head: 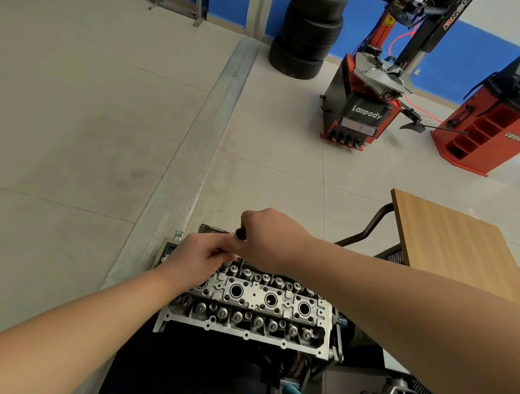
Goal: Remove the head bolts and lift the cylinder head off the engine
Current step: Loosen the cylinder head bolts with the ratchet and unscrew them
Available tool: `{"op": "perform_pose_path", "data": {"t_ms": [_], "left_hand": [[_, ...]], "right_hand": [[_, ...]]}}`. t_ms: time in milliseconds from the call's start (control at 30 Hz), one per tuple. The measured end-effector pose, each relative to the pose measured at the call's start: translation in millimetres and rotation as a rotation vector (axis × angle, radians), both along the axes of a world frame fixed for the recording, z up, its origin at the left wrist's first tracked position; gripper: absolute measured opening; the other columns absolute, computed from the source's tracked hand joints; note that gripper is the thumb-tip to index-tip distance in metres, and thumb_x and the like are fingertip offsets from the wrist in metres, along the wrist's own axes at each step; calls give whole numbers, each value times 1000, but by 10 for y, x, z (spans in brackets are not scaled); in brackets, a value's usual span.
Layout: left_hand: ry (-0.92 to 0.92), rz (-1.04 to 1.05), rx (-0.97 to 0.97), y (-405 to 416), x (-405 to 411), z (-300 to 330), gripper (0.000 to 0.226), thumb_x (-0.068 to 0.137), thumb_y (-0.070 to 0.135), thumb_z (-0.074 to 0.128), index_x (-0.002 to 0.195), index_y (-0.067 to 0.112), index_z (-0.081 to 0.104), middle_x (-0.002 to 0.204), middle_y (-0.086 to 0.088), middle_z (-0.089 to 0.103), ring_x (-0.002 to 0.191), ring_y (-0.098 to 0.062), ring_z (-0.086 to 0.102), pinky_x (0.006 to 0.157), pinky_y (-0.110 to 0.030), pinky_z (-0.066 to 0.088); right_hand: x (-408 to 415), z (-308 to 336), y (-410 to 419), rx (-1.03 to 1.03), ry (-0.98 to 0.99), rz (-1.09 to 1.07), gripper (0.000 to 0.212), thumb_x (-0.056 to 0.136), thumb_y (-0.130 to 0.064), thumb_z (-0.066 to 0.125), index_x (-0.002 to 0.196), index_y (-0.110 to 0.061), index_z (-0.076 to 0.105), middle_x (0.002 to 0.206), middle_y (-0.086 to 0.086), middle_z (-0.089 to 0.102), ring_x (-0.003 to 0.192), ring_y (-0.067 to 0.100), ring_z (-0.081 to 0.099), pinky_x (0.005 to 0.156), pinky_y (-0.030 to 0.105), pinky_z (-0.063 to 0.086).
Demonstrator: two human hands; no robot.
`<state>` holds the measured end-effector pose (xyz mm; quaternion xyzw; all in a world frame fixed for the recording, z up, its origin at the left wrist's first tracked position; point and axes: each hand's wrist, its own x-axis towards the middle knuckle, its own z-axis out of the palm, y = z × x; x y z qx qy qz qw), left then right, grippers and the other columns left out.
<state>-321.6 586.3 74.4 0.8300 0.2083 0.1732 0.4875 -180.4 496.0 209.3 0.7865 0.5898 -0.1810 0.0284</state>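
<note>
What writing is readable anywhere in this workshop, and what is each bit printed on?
"Lanpody": front of the black and red tyre changer.
"Lanpody": side of the red wheel balancer.
"Power", top cut off: the tyre changer's black mast.
Yellow sticker on the red column: too small to read.
Cylinder head: no readable marks.

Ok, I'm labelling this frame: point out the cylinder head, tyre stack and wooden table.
cylinder head (246, 305): head view, on its machined top face.
tyre stack (308, 32): head view, mid-stack sidewall.
wooden table (451, 239): head view, bare tabletop.
</note>
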Motion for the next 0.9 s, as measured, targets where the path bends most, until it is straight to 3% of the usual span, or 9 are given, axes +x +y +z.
{"op": "perform_pose_path", "data": {"t_ms": [100, 233, 367, 433, 567, 700, 800, 867, 900], "left_hand": [[-25, 51, 62, -94, 15, 28, 33, 91, 5, 74, 91, 38, 74, 74, 10, 67, 65, -8, 57, 63, -12, 40], [-31, 125, 1, -93, 10, 30, 37, 87, 13, 82, 84, 47, 70, 82, 23, 73, 82, -1, 69, 72, -8, 47], [150, -96, -84, 35, 2, 136, 45, 97, 27, 73, 96, 71, 61, 103, 41, 67, 103, 19, 61, 79, 1, 44], [206, -176, -91, 85, 10, 160, 50, 101, 27, 67, 95, 75, 58, 104, 43, 67, 105, 20, 60, 83, -5, 47], [164, -94, 35, 73, 40, 86, 41, 96, 23, 74, 78, 58, 65, 84, 34, 69, 85, 11, 65, 73, -8, 45], [69, 126, 133, -121, 34, -37, 40, 89, 26, 82, 70, 44, 52, 69, 19, 64, 74, 2, 62, 62, -12, 43], [15, 189, 169, -221, 44, -51, 27, 90, 23, 80, 80, 39, 62, 69, 18, 63, 71, 4, 60, 61, -13, 39], [-9, 232, 171, -256, 57, 1, 41, 92, 20, 76, 74, 54, 59, 70, 34, 60, 68, 12, 57, 55, -12, 36], [3, 244, 175, -278, 66, 35, 46, 93, 24, 70, 71, 61, 55, 69, 37, 58, 66, 12, 57, 53, -15, 33]], "right_hand": [[-74, -86, 28, -11, -22, -33, 28, 101, -35, 55, 86, -12, 50, 78, 6, 55, 71, 28, 58, 53, 33, 41], [-23, -56, 32, -31, -63, 182, 20, 105, -24, 54, 96, -15, 38, 71, 2, 45, 61, 22, 46, 49, 33, 29], [99, 3, 52, -38, -131, 475, 17, 100, -8, 55, 115, -15, 49, 70, -7, 38, 74, 23, 49, 59, 37, 41], [131, 3, 68, -17, -136, 562, 24, 101, -7, 54, 124, -12, 51, 72, -8, 39, 78, 24, 50, 62, 36, 40], [154, 4, 71, 5, -195, 699, 22, 99, -7, 54, 121, -9, 53, 86, 4, 57, 82, 25, 49, 70, 38, 46], [196, 47, 59, 40, -229, 792, 27, 102, -11, 55, 129, -9, 56, 95, 6, 62, 82, 22, 43, 75, 34, 40], [124, 75, -11, 36, -94, 500, 33, 108, -39, 50, 124, -11, 55, 90, 6, 62, 82, 28, 58, 70, 39, 48], [16, 45, -10, 22, -28, 130, 52, 104, -63, 42, 107, -12, 56, 80, 3, 59, 71, 25, 58, 55, 36, 40], [-32, 13, 8, 5, -21, 12, 56, 103, -65, 41, 94, -12, 56, 76, 3, 58, 66, 22, 56, 52, 34, 36]]}}
